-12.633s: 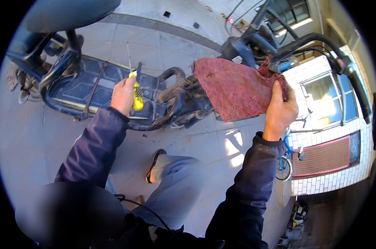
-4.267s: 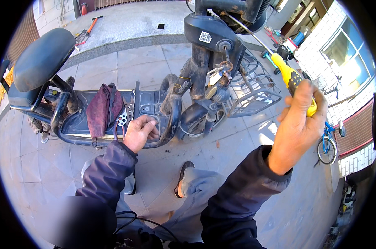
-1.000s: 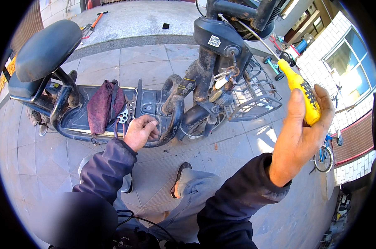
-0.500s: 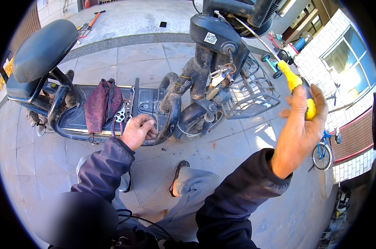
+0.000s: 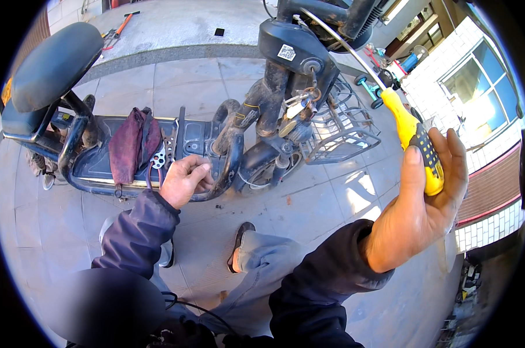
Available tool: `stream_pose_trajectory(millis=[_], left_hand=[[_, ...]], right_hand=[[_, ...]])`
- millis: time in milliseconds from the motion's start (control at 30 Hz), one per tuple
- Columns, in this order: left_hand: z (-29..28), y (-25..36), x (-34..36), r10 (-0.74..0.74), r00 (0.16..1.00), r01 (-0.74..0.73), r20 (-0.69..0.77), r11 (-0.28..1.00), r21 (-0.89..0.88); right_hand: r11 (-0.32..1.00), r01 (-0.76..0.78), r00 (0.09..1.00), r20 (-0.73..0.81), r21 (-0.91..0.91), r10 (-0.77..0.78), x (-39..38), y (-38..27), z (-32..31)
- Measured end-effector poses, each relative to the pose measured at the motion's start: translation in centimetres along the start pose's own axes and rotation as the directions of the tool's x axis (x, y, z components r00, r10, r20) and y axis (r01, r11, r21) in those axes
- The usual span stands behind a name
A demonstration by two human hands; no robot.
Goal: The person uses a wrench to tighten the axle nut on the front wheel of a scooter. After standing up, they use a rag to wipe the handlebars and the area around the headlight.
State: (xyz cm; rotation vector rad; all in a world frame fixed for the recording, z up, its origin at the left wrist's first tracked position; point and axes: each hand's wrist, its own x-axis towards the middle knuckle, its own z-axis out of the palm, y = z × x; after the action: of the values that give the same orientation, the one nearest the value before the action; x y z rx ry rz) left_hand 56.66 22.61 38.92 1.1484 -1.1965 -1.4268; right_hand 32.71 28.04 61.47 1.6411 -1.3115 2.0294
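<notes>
My right hand (image 5: 416, 217), raised at the right, grips a screwdriver (image 5: 403, 119) by its yellow and black handle between thumb and fingers. The long metal shaft points up and left, its tip in front of the scooter's handlebar area. Over the near edge of the electric scooter's footboard (image 5: 94, 168), my left hand (image 5: 186, 181) is closed with curled fingers; whatever it might hold is hidden. Beside it lie pliers (image 5: 158, 160) and a dark red cloth (image 5: 127, 145). A key bunch (image 5: 298, 107) hangs from the lock on the scooter's front column.
A wire basket (image 5: 346, 130) is mounted at the scooter's front, and its black seat (image 5: 56, 64) rises at the left. An orange-handled hammer (image 5: 122, 24) and a small black flat object (image 5: 219, 32) lie on the raised step. A white brick wall with a window (image 5: 477, 81) stands at the right.
The right hand has turned and come lower, so the screwdriver's handle and shaft show more fully. My left hand stays closed near the footboard. The whole view has shifted slightly.
</notes>
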Motion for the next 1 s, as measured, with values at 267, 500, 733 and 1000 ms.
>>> stream_pose_trajectory(millis=[267,500,733,1000], left_hand=[[0.5,4.6,-2.5,0.285,0.948,-0.143,0.139,0.775,-0.616],[-5.5,4.6,-1.8,0.061,0.975,-0.168,-0.212,0.829,-0.533],[-12.3,3.8,-2.3,-0.032,0.837,-0.196,-0.547,0.915,-0.352],[-13.4,3.8,-2.6,-0.083,0.788,-0.173,-0.609,0.921,-0.349]], right_hand=[[0.929,0.182,0.834,0.450,0.322,-0.319,-8.0,-1.3,7.4],[0.911,-0.003,0.636,0.704,0.412,-0.316,-17.1,-1.7,12.5],[0.996,0.025,0.536,0.840,0.082,-0.082,-19.0,1.9,17.3],[0.984,0.163,0.331,0.944,-0.067,0.009,-26.4,2.9,28.2]])
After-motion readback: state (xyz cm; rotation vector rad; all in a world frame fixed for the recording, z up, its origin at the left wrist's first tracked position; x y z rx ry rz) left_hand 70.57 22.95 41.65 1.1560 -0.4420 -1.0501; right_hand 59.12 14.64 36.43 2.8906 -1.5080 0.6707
